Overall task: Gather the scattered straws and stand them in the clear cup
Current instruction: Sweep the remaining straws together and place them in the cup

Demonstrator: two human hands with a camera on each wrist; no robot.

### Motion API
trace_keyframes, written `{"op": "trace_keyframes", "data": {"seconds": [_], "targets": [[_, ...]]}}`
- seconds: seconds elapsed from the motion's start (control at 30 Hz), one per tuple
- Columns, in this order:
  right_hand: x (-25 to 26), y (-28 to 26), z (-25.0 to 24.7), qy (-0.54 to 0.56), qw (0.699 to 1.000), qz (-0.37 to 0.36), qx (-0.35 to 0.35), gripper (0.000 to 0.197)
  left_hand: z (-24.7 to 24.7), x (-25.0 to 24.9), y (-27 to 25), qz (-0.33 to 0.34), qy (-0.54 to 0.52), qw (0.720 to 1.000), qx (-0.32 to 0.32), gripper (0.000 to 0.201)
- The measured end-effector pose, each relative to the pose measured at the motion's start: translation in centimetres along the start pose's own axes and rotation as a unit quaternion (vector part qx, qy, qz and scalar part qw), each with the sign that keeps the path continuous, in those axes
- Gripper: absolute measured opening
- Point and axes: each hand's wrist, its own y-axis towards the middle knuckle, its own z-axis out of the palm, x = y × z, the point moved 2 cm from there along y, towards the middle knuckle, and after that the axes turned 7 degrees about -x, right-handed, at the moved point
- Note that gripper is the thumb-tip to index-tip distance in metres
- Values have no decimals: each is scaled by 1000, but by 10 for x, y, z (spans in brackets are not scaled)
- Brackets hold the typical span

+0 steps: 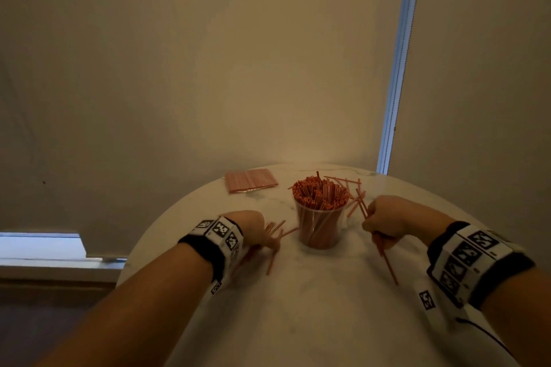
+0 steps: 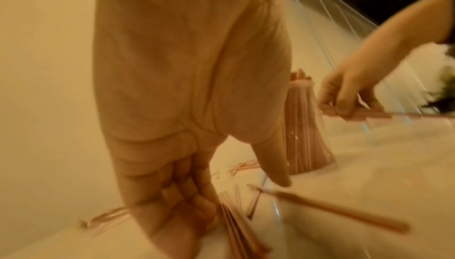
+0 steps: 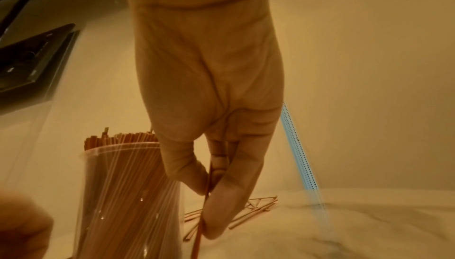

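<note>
The clear cup [image 1: 320, 226] stands mid-table, packed with upright orange straws [image 1: 320, 192]. Left of it my left hand [image 1: 268, 243] is down on the table, its fingers [image 2: 177, 195] curled round a small bunch of straws [image 2: 236, 224]; the thumb [image 2: 273, 166] points down, and one loose straw [image 2: 332, 210] lies beside it. Right of the cup my right hand [image 1: 375, 234] pinches a few straws [image 1: 387, 262] between its thumb and fingers [image 3: 194, 173], and they slant down toward me. More scattered straws [image 1: 353, 188] lie behind and to the right of the cup [image 3: 130, 195].
The table [image 1: 313, 292] is round, white and marbled, its far edge against a beige wall. A flat pink pack of straws [image 1: 250, 180] lies at the back left. A few loose straws [image 1: 283, 229] rest between my left hand and the cup.
</note>
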Motion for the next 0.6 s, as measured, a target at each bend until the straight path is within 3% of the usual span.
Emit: {"op": "trace_keyframes", "data": {"seconds": [0.27, 0.6], "targets": [[4, 4, -7, 52, 997, -26, -58, 18, 13, -48, 6, 86, 81, 992, -53, 29], [14, -24, -40, 125, 980, -106, -117, 10, 13, -35, -1, 24, -24, 999, -19, 35]]}}
